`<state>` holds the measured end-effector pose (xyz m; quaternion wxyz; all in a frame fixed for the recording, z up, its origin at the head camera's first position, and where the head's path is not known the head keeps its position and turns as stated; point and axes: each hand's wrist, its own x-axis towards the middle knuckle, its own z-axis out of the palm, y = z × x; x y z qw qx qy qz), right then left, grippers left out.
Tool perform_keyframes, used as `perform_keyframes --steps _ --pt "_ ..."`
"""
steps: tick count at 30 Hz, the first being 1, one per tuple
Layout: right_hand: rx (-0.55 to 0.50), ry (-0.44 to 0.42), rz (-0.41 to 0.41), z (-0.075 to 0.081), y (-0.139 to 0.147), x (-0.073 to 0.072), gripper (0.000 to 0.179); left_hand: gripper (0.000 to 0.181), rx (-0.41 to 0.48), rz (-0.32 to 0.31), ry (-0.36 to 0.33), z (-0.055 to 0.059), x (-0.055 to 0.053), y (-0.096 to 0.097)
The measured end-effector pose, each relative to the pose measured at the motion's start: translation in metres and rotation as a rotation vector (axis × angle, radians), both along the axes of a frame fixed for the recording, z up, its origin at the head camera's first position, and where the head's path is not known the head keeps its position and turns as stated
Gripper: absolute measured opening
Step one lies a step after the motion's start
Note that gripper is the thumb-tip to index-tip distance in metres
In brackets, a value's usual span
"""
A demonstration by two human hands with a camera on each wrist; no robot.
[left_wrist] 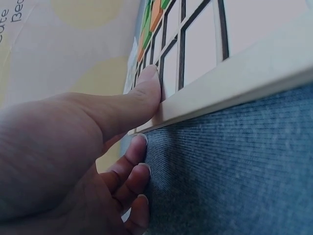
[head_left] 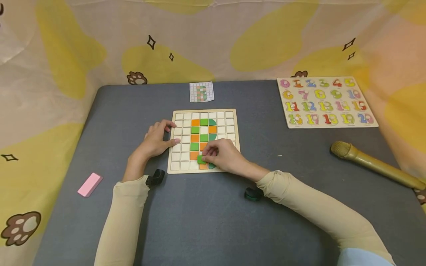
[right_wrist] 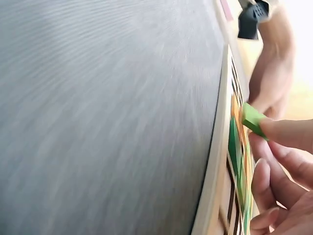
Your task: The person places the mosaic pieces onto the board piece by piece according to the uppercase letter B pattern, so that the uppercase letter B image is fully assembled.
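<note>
A wooden grid board (head_left: 176, 165) with white cells lies on the dark table, partly filled with orange, green and teal tiles. My left hand (head_left: 155, 139) rests at its left edge; in the left wrist view the thumb (left_wrist: 146, 93) presses on the rim, and the other fingers lie beside the edge. Between thumb and fingers my right hand (head_left: 226, 156) pinches a green square tile (head_left: 200, 159), held tilted over the lower part of the pattern. The right wrist view shows this green tile (right_wrist: 252, 117) just above the board. Some tiles are hidden under the right hand.
Behind the board lies a small pattern card (head_left: 201, 92). A wooden number puzzle board (head_left: 327, 103) is at the back right, with a gold microphone (head_left: 376, 164) in front of it. A pink block (head_left: 90, 184) sits on the left.
</note>
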<state>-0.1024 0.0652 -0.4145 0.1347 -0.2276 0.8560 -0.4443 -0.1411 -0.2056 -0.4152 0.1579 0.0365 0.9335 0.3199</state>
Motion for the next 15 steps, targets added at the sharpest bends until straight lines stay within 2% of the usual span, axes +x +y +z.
perform_keyframes --steps 4,7,11,15 --pt "0.041 -0.006 0.048 0.0 -0.017 0.002 0.005 0.054 0.002 -0.004 0.004 0.0 0.0 0.0" --pt "0.064 0.036 0.049 -0.003 -0.024 0.004 0.003 0.054 0.002 -0.007 0.008 0.0 -0.001 0.0" --pt "0.106 0.11 0.031 -0.005 -0.026 0.007 0.009 0.054 0.001 -0.007 0.009 -0.001 -0.001 0.001" --pt "0.152 0.134 0.038 -0.004 -0.023 0.005 0.007 0.055 -0.003 -0.011 0.001 0.001 -0.002 0.001"
